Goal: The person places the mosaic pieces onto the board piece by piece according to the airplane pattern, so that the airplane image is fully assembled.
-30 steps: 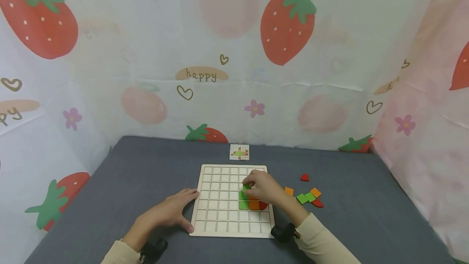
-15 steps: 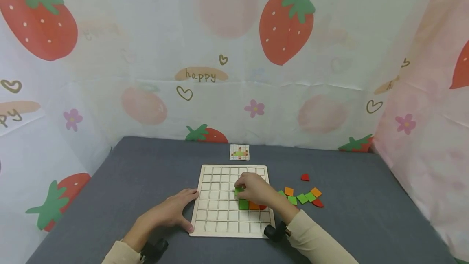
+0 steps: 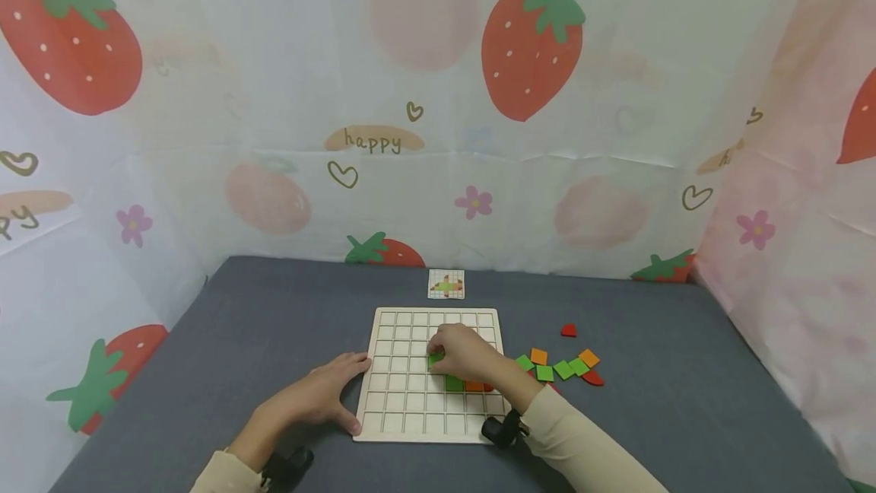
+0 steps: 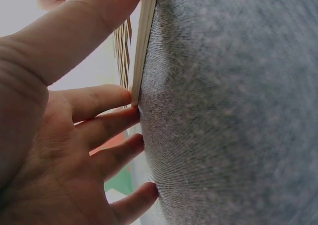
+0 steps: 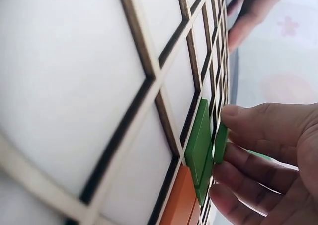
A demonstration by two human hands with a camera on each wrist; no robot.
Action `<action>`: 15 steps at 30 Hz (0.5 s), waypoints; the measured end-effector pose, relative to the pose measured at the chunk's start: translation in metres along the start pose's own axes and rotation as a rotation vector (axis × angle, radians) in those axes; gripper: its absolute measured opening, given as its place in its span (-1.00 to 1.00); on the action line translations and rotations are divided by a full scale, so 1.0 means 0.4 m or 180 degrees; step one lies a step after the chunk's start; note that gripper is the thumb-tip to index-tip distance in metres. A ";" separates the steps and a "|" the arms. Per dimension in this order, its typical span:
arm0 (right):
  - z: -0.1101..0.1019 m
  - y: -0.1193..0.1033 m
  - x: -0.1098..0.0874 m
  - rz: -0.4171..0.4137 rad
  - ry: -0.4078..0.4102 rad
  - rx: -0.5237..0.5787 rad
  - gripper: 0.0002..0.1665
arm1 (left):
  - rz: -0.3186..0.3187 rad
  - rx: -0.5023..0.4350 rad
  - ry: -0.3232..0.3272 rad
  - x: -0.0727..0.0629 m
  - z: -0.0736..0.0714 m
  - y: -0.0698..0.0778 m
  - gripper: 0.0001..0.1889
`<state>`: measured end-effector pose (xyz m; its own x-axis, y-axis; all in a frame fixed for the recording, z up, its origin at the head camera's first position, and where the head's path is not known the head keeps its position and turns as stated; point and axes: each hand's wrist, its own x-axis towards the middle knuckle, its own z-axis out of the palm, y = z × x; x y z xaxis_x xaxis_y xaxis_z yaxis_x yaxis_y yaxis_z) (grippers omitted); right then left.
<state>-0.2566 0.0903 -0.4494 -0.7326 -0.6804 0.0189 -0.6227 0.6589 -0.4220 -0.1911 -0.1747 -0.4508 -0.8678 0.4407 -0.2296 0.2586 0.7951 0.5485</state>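
A pale wooden grid board lies flat on the table. My right hand is over its middle, pinching a green square tile between thumb and fingers, close over the cells. Right beside that tile in the right wrist view, green tiles and an orange tile sit in the grid. In the head view, a red piece sits in the same row, partly hidden by my right hand. My left hand rests with spread fingers at the board's left edge, thumb at the near corner.
Loose pieces lie right of the board: several green squares, orange squares and red curved pieces, one red piece further back. Behind the board lies a small pattern card. A strawberry-print cloth hangs behind the table.
My right hand has moved left across the board with the green tile. More loose tiles beside the right forearm have come into view. My left hand has stayed in place.
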 end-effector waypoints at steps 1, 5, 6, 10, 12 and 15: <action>0.001 -0.001 0.002 0.0008 -0.0009 -0.0025 -0.85 | 0.0006 -0.0003 0.0001 0.000 0.000 0.000 0.08; 0.003 -0.007 0.006 0.0031 -0.0042 -0.0083 -0.86 | 0.0027 0.0011 0.0006 0.000 0.001 0.000 0.08; 0.003 -0.007 0.007 0.0017 -0.0038 -0.0102 -0.87 | 0.0027 0.0017 0.0003 0.000 0.001 0.000 0.08; 0.005 -0.009 0.009 -0.0027 -0.0013 -0.0149 -0.89 | 0.0012 0.0018 -0.0004 -0.001 0.001 0.000 0.08; 0.006 -0.009 0.010 -0.0047 0.0008 -0.0169 -0.90 | 0.0004 0.0012 -0.0010 -0.001 0.001 0.000 0.08; 0.007 -0.011 0.010 -0.0024 0.0001 -0.0158 -0.90 | -0.0012 -0.0004 -0.0022 0.000 0.000 0.000 0.08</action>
<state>-0.2562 0.0840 -0.4500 -0.7280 -0.6852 0.0222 -0.6411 0.6689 -0.3763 -0.1910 -0.1746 -0.4506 -0.8658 0.4407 -0.2372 0.2550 0.7963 0.5486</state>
